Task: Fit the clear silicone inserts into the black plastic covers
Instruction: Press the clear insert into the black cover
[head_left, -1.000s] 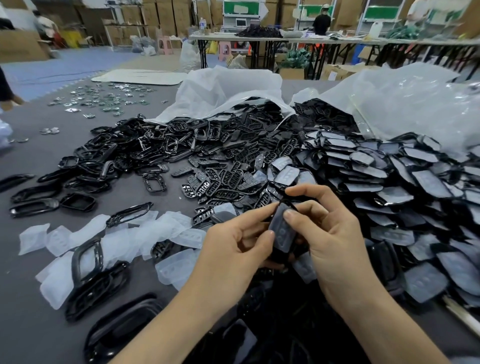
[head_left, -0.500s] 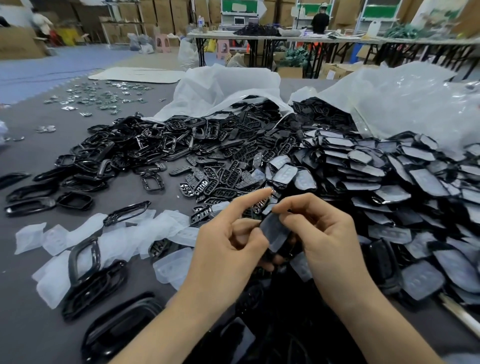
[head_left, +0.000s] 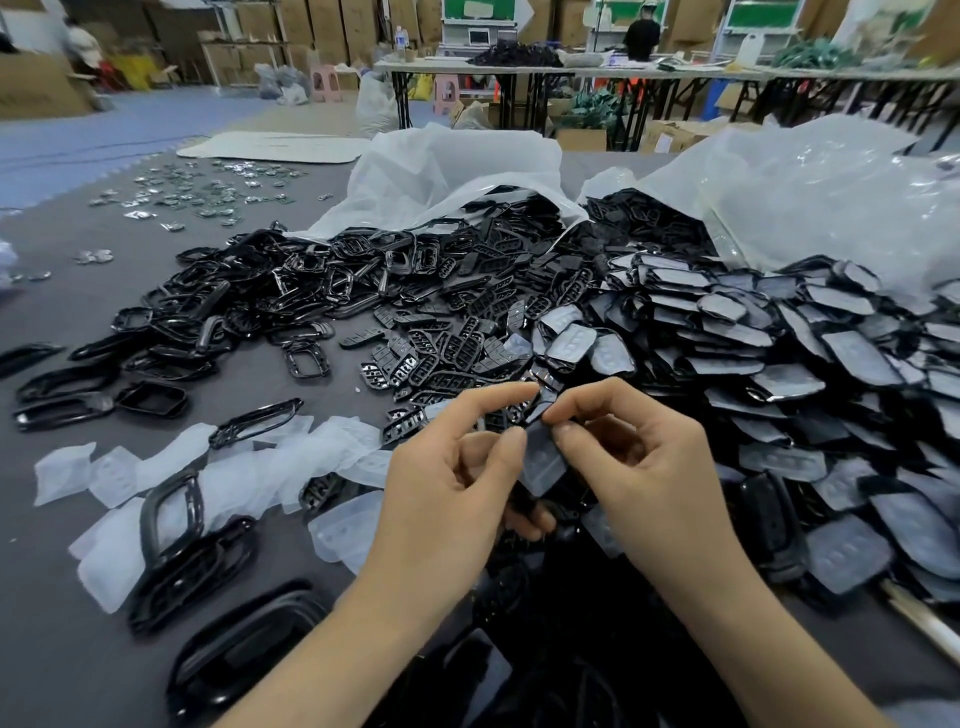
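A black cover (head_left: 561, 483), with a clear insert (head_left: 541, 457) apparently laid into it, is held above the surface (head_left: 62, 649). It is pinched at its edges by the left hand (head_left: 447, 483) and the right hand (head_left: 641, 467), both grips clamped. If one corner is pressed unevenly, the soft insert could be seated crooked or buckled out. Loose inserts (head_left: 130, 473) are spread to the left, and the hands are crowded by finished pieces (head_left: 779, 374) heaped on the right.

A black cover (head_left: 541, 410), clear silicone insert (head_left: 541, 457) laid on its face, stands tilted above the worktop's (head_left: 62, 649) near edge; loose inserts (head_left: 156, 467) lie at left.
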